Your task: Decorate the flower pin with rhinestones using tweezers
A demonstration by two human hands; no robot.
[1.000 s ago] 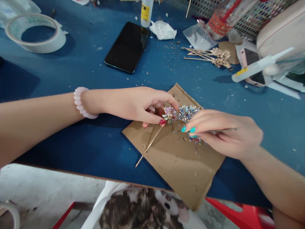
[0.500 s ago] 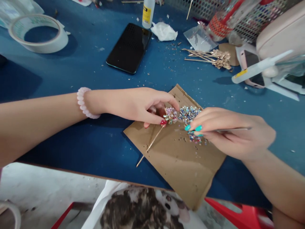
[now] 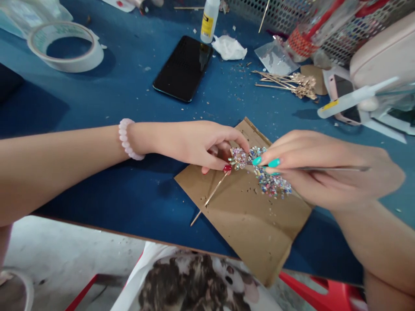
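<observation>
My left hand [image 3: 207, 144] is closed on a gold hairpin [image 3: 212, 193], thumb and fingers pinching it just below its beaded flower head [image 3: 238, 158] of pink and clear beads. The hairpin's stick slants down over the edge of a brown cardboard piece [image 3: 256, 233]. My right hand [image 3: 333, 168] pinches thin metal tweezers [image 3: 333, 169], their tips at the right side of the flower head. Under and beside the right fingers lies a heap of small multicoloured beads [image 3: 275, 185] on the cardboard. The right fingers hide part of the heap.
Beyond my hands lie a black phone [image 3: 184, 69], a glue bottle [image 3: 209, 20], crumpled tissue [image 3: 229, 47] and several gold hairpins [image 3: 288, 82]. A tape roll [image 3: 66, 60] is at the back left. At right, a white applicator bottle [image 3: 337, 106] rests on a pink-edged phone [image 3: 346, 93].
My right hand has brought the tweezers from over the beads up to the flower head. My left hand keeps its hold on the hairpin. The whole view has shifted slightly.
</observation>
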